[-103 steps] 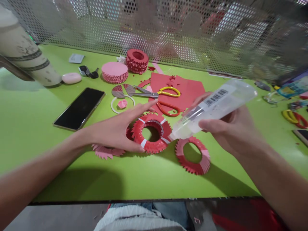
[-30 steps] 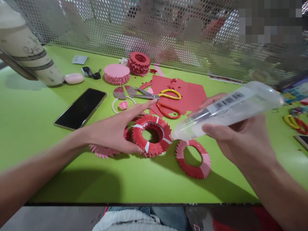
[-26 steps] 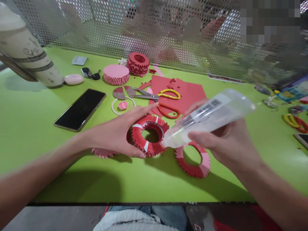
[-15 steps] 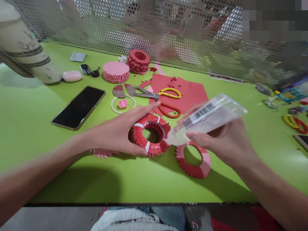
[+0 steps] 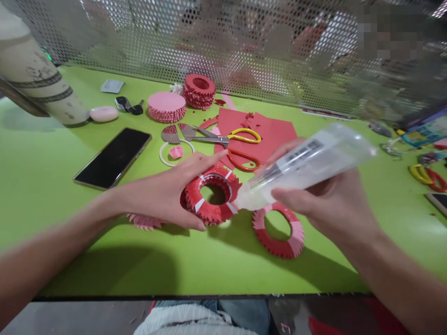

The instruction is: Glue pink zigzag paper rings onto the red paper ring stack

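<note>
My left hand [image 5: 174, 193] is curved around the left side of a red paper ring [image 5: 218, 214] with a toothed edge and white stripes. Its thumb and fingers grip the ring. In my right hand [image 5: 328, 209] is a clear glue bottle [image 5: 303, 172], tilted so that its nozzle meets the ring's right edge. Just below the bottle, a flat red and pink toothed ring [image 5: 296, 232] lies on the green table [image 5: 216, 265]. Pink toothed paper [image 5: 145, 222] pokes out beneath my left wrist, mostly hidden.
Scissors [image 5: 223, 139] rest partly over red paper [image 5: 275, 132]. Behind them stand a pink disc stack [image 5: 166, 102] and a red ring stack [image 5: 199, 90]. A phone [image 5: 113, 158], a pink case [image 5: 104, 113] and a large cup [image 5: 42, 70] are leftward. A perforated metal screen [image 5: 146, 42] borders the back.
The striped ring has shifted slightly left and turned in my left hand. The bottle's base has swung up and to the right, while its nozzle stays at the ring's edge.
</note>
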`<state>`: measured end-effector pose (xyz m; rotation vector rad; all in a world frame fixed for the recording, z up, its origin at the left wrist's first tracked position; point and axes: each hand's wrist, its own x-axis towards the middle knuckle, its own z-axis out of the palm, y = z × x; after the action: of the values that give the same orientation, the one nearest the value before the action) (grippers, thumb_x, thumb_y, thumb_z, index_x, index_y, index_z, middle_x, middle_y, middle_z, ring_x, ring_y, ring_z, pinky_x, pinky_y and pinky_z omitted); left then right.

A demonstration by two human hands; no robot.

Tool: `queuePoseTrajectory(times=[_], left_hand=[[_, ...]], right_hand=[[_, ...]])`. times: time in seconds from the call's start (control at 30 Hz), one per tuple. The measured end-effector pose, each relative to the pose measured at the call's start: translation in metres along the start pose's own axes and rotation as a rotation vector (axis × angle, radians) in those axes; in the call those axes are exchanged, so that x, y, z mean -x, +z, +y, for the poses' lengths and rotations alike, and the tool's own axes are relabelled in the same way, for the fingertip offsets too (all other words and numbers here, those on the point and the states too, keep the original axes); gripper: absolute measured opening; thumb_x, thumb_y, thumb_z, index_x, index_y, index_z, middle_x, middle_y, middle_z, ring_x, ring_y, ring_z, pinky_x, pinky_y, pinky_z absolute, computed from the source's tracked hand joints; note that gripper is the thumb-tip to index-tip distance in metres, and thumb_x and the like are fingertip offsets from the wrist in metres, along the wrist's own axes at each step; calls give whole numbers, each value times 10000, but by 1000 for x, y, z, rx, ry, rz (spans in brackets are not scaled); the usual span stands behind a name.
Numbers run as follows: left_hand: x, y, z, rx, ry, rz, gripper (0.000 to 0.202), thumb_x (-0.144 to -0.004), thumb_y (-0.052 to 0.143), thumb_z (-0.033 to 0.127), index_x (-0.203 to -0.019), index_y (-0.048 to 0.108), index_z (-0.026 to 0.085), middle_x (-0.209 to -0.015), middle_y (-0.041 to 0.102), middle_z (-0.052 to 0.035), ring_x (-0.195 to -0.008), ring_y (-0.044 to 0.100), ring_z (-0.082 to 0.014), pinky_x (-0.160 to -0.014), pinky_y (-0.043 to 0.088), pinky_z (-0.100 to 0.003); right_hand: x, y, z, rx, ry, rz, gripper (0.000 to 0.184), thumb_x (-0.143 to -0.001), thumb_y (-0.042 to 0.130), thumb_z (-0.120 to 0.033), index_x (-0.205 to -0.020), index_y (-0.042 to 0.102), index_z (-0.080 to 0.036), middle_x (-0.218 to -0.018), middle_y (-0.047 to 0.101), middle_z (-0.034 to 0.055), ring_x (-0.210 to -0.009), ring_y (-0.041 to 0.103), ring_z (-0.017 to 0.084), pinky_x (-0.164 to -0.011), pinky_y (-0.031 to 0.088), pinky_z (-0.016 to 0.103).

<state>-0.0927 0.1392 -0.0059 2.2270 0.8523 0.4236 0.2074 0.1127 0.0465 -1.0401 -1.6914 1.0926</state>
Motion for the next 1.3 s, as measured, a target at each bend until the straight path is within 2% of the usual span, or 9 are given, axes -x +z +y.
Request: queuePoseTrajectory(times=[0.13,0.27,0.37,0.5,0.63,0.77,0.93,1.03,1.3], left_hand=[[-5,14,2,15,6,42,1336,-758,935,609,-1815,136,434,-1709,513,-113,-1446,583,-434,-1210,527,-616],[-5,16,1,-5,-8,58,1317,-781,916,587,-1821,130,398,-1745,487,-115,-1450,580,-424,-1225,516,-580],[-4,14,0,-6,12,77,1328,-784,923,594,-1826,129,374,-1800,438,-111,-1535,534,-437,-1279,471,-555],[-2,5,-2,33,11,64,1365,-783,939,630,-1834,112,356,-1838,395,-112,-1623,480,-433,-1336,415,-518],[0,-3,-4,41,-16,11,1414,-753,964,628,-1834,86,387,-1872,329,-106,-1659,430,-457,-1356,391,-556],[-1,0,-3,37,23,22,1491,-689,1006,623,-1834,82,382,-1894,263,-112,-1688,364,-478,-1373,354,-593],[-2,8,-4,36,24,61,1436,-723,985,639,-1830,100,407,-1874,323,-101,-1649,437,-468,-1354,389,-588],[-2,8,-4,32,14,56,1426,-731,978,630,-1830,98,401,-1865,346,-99,-1625,477,-458,-1338,418,-566],[-2,6,1,60,-22,57,1401,-760,956,608,-1835,90,372,-1833,409,-113,-1611,503,-446,-1340,416,-567]], right_hand=[[0,9,1,74,11,-55,218,-724,936,-175,-835,778,-275,-852,829,0,-757,800,239,-630,653,320],[-5,4,3,151,0,-54,219,-734,935,-213,-780,737,-295,-793,804,16,-746,780,292,-640,639,404],[-12,-4,5,155,-4,-29,300,-697,1002,-255,-842,748,-318,-835,799,19,-775,778,311,-662,645,435],[-20,-21,12,99,-27,-10,364,-693,1056,-310,-951,800,-318,-915,819,31,-813,789,283,-684,671,407],[-21,-31,19,35,-15,16,391,-723,1050,-397,-1037,824,-348,-947,838,29,-837,807,304,-687,693,422],[-13,-18,15,-56,6,-75,346,-766,1035,-375,-1035,818,-353,-960,844,9,-867,830,289,-716,716,401],[-11,1,7,7,38,-164,338,-714,1062,-392,-847,768,-293,-824,809,11,-738,801,255,-638,690,364],[-17,-3,10,83,11,-143,335,-708,1053,-408,-844,765,-304,-810,796,6,-717,774,249,-618,670,367],[-35,-20,14,140,-36,-135,294,-693,1022,-318,-881,796,-305,-820,796,-9,-732,764,239,-627,648,359]])
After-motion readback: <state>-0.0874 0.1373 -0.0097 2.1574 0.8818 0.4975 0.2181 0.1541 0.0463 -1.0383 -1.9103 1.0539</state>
